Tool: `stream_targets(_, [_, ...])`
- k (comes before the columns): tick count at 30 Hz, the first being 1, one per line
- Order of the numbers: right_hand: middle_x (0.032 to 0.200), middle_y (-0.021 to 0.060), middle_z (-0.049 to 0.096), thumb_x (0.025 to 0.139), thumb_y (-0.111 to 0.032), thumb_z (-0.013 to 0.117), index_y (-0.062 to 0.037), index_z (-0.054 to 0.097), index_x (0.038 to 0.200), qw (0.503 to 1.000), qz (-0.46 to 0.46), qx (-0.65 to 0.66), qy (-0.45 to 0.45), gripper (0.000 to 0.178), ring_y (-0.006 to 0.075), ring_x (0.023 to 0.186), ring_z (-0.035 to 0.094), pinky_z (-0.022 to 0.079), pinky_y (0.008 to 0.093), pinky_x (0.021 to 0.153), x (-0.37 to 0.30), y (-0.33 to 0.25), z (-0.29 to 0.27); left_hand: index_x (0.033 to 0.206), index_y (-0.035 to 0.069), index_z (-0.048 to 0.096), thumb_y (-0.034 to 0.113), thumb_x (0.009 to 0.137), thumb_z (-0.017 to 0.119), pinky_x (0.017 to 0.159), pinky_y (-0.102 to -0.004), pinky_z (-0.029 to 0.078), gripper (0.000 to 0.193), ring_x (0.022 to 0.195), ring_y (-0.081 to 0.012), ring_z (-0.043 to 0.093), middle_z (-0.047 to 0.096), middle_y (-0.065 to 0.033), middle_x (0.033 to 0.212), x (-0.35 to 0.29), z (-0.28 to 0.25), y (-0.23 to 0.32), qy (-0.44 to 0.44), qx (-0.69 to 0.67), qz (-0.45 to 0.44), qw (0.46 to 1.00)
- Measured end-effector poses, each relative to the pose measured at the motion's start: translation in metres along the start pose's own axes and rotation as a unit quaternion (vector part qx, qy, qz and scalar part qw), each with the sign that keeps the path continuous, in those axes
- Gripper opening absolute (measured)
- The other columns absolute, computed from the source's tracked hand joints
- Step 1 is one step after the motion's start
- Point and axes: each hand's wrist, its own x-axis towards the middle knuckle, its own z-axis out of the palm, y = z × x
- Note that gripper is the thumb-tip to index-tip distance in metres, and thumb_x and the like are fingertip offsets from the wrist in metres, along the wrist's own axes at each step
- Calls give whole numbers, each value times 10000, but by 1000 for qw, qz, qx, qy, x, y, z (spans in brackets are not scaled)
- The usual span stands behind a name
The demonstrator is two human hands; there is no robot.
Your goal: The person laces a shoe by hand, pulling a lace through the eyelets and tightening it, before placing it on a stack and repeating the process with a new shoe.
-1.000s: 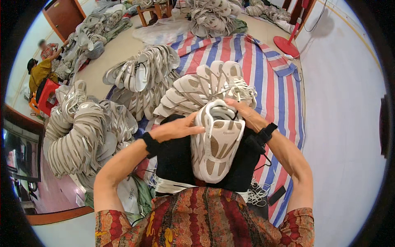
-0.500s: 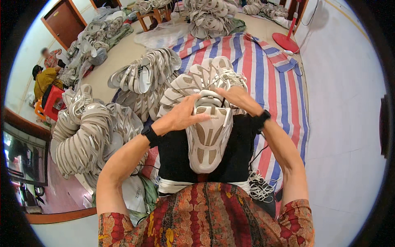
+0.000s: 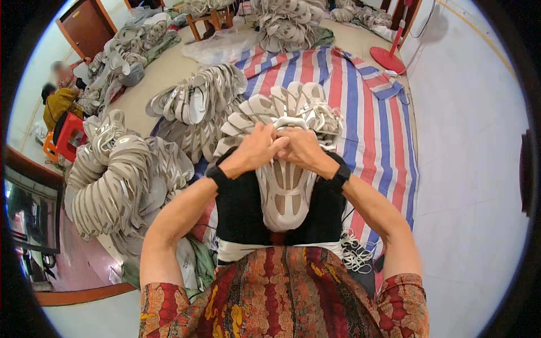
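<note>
A beige and white shoe upper [image 3: 284,208] lies on the black cloth [image 3: 239,217] over my lap, its toe pointing toward me. My left hand [image 3: 259,145] and my right hand [image 3: 301,147] meet over its tongue and lace area, fingers bent and pressed together on it. They cover most of that part, and anything small between the fingertips is hidden. The white collar [image 3: 289,121] shows just beyond my knuckles. Right behind it stands a fanned row of similar uppers [image 3: 265,107], with loose white laces [image 3: 324,118] at its right end.
Stacked uppers [image 3: 110,186] are heaped at the left, with another pile [image 3: 197,101] farther back. A striped sheet [image 3: 360,129] covers the floor. White laces [image 3: 356,256] lie by my right side. A red fan base [image 3: 387,60] stands near the wall; two people [image 3: 61,104] sit far left.
My hands have come together from the two sides of the collar to the middle over the tongue. My right hand moved left and nearer to me; the upper stays on my lap.
</note>
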Motion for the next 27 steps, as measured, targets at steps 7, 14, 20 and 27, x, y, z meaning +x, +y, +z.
stream_targets(7, [959, 138, 587, 690, -183, 653, -39, 591, 957, 985, -66, 117, 107, 310, 292, 976, 507, 379, 378, 855, -21, 5, -23, 1309, 16, 243, 479, 845, 463, 721, -486, 443, 691, 871, -425, 556, 527, -265, 989, 0, 1, -4, 18, 110, -32, 993])
stream_targets(14, [939, 300, 554, 851, -474, 442, 105, 402, 1143, 982, 116, 146, 39, 650, 383, 863, 561, 432, 411, 762, -10, 64, 23, 1273, -98, 204, 441, 864, 458, 743, -483, 433, 722, 871, -448, 548, 546, -323, 912, 32, 23, -33, -68, 110, -29, 991])
stream_targets(20, [889, 304, 563, 854, -498, 414, 101, 400, 1096, 972, 10, 230, -51, 646, 379, 860, 574, 430, 414, 751, -14, 55, 0, 1212, -65, 267, 334, 886, 460, 796, -431, 440, 551, 965, -416, 536, 512, -304, 1080, 23, 27, -24, -112, 51, -63, 990])
stream_targets(27, [930, 299, 544, 877, -509, 384, 89, 375, 1148, 977, 45, 180, -106, 657, 381, 905, 557, 423, 407, 789, -37, 64, 2, 1212, -115, 253, 290, 880, 487, 723, -454, 459, 573, 877, -405, 566, 547, -299, 964, 6, 31, -18, -68, 118, 69, 988])
